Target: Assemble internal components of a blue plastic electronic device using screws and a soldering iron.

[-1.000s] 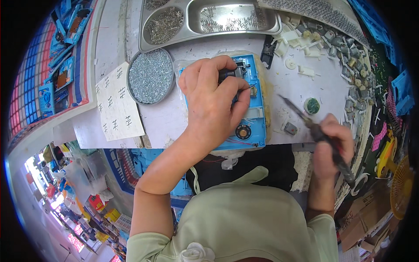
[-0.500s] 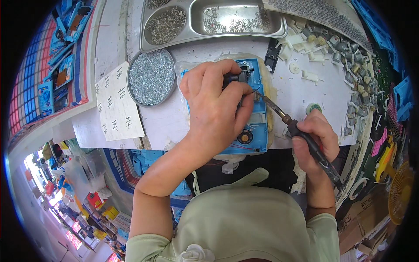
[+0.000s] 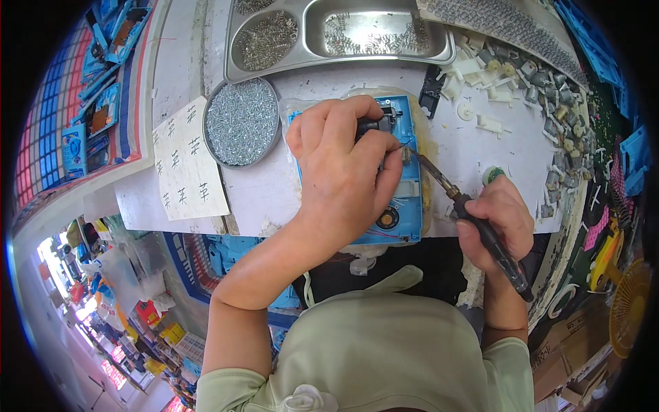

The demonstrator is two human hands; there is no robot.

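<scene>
My right hand (image 3: pixel 500 223) is wrapped round the dark handle of a soldering iron (image 3: pixel 489 237). The iron slants up and left, its metal tip close to the fingertips of my left hand. My left hand (image 3: pixel 343 161) lies over an open blue plastic housing (image 3: pixel 412 223), thumb and index finger pinched together near a small metal part (image 3: pixel 406 155). What sits between those fingertips is hidden. Beside the fingers is a dark cylindrical part (image 3: pixel 374 126). A round black and copper-coloured piece (image 3: pixel 387 218) and a thin red wire show in the lower part of the housing.
A round dish of small silvery screws (image 3: pixel 241 123) stands left, beside a paper sheet with handwriting (image 3: pixel 189 165). Behind is a metal tray (image 3: pixel 329 66) holding springs. Small motors and white plastic parts (image 3: pixel 542 96) are heaped at right. A green-rimmed roll (image 3: pixel 491 175) lies near my right hand.
The iron's tip has drawn slightly away from my left fingertips, and its handle end has swung a little. My left hand keeps its pinch over the housing. The whole view has shifted slightly.
</scene>
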